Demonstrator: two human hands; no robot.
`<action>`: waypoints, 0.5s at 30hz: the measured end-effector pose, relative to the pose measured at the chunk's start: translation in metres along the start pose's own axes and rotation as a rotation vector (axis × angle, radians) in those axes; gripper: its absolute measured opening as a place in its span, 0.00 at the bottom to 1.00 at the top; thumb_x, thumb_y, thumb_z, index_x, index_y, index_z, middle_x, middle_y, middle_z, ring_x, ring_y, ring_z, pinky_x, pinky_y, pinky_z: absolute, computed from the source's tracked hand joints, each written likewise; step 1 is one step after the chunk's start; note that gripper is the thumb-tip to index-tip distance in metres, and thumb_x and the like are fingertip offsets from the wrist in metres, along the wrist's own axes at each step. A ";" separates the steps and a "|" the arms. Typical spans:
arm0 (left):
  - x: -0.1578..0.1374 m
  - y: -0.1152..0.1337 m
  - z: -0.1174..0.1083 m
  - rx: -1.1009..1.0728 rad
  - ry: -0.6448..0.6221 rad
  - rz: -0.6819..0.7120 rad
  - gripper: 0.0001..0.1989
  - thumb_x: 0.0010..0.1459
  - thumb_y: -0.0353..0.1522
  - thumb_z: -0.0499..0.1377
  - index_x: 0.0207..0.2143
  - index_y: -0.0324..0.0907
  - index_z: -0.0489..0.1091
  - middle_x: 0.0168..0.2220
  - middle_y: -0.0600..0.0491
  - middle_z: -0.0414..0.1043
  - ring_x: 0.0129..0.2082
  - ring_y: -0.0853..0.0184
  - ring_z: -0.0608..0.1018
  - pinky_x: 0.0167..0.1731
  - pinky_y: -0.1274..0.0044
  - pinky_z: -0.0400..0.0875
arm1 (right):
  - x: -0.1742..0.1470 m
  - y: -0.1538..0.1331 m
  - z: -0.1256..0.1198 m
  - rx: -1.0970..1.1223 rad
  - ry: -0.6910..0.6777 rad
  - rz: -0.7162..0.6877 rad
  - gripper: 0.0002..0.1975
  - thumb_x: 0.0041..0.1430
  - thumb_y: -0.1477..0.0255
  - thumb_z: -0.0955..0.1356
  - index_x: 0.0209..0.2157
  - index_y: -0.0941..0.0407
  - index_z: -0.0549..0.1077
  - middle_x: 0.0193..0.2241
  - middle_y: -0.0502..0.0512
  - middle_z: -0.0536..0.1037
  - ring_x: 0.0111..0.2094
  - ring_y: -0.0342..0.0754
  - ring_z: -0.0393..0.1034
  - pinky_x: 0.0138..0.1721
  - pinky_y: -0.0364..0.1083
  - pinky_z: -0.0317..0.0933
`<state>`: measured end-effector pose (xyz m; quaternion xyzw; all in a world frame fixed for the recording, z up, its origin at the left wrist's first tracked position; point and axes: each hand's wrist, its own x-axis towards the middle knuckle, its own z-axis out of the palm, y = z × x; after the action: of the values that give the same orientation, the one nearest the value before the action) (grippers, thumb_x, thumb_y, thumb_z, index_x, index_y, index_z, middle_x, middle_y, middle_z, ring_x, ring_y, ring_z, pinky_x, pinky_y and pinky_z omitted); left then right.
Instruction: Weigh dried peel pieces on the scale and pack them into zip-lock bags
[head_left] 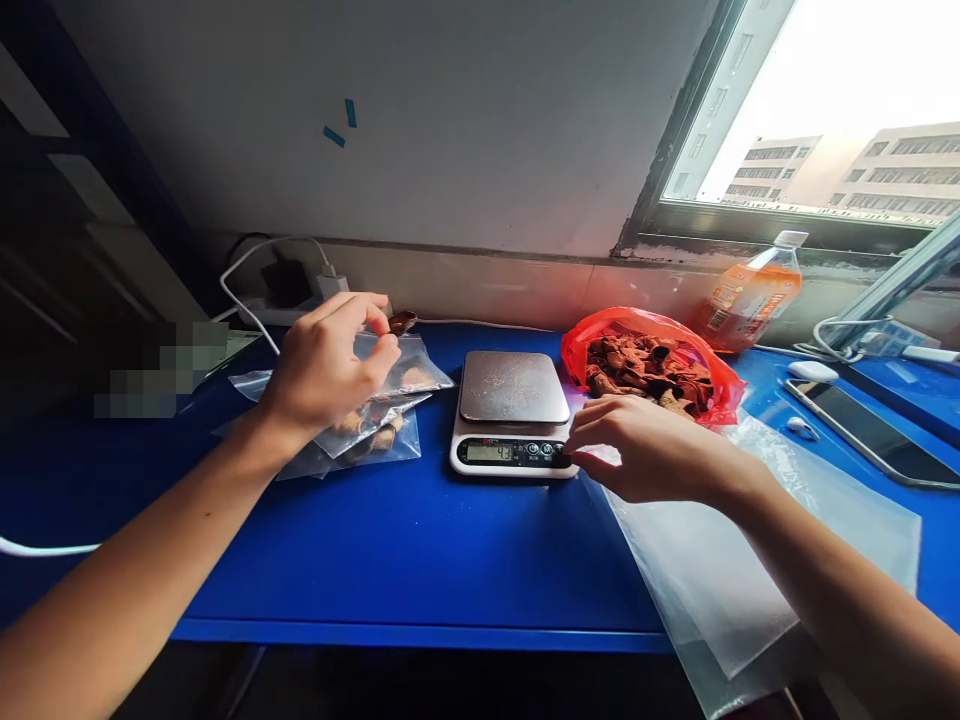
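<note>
My left hand is raised over the clear zip bags at the left, thumb and fingers closed in a pinch. A curled, dark brown dried piece shows at its fingertips and appears held there. Brown dried pieces lie inside the overlapping zip bags. My right hand is at the right front corner of the white kitchen scale, fingers curved by its buttons, thumb apart, nothing visible in it. The scale's steel plate carries only fine crumbs; its display seems to read 43.
A red plastic bag of dried brown pieces stands open behind my right hand. Clear flat bags lie under my right forearm, overhanging the blue table's front edge. An orange drink bottle, phone, earbud and white cable are around.
</note>
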<state>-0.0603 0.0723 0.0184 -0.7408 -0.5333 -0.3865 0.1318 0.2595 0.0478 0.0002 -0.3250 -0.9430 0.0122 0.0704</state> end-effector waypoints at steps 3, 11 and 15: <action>0.000 -0.005 0.003 -0.018 -0.045 -0.060 0.04 0.55 0.36 0.53 0.30 0.46 0.62 0.40 0.49 0.79 0.40 0.58 0.80 0.43 0.66 0.73 | 0.001 0.000 -0.001 0.005 -0.022 0.000 0.09 0.57 0.78 0.67 0.29 0.55 0.80 0.29 0.53 0.80 0.31 0.46 0.74 0.38 0.44 0.65; -0.006 0.010 0.004 -0.083 -0.112 0.061 0.04 0.59 0.34 0.53 0.36 0.46 0.66 0.39 0.51 0.78 0.40 0.59 0.79 0.42 0.68 0.72 | 0.002 0.000 0.001 0.030 -0.066 0.031 0.10 0.58 0.78 0.66 0.29 0.56 0.79 0.29 0.53 0.79 0.31 0.46 0.73 0.40 0.46 0.64; -0.008 0.010 0.003 -0.089 -0.114 0.093 0.06 0.59 0.32 0.53 0.38 0.45 0.68 0.40 0.51 0.78 0.42 0.60 0.79 0.45 0.69 0.72 | 0.003 -0.002 0.001 0.018 -0.076 0.052 0.10 0.58 0.78 0.65 0.29 0.56 0.79 0.30 0.53 0.79 0.32 0.47 0.73 0.41 0.48 0.63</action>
<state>-0.0507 0.0648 0.0131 -0.7909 -0.4870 -0.3604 0.0858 0.2557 0.0476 -0.0008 -0.3482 -0.9361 0.0347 0.0370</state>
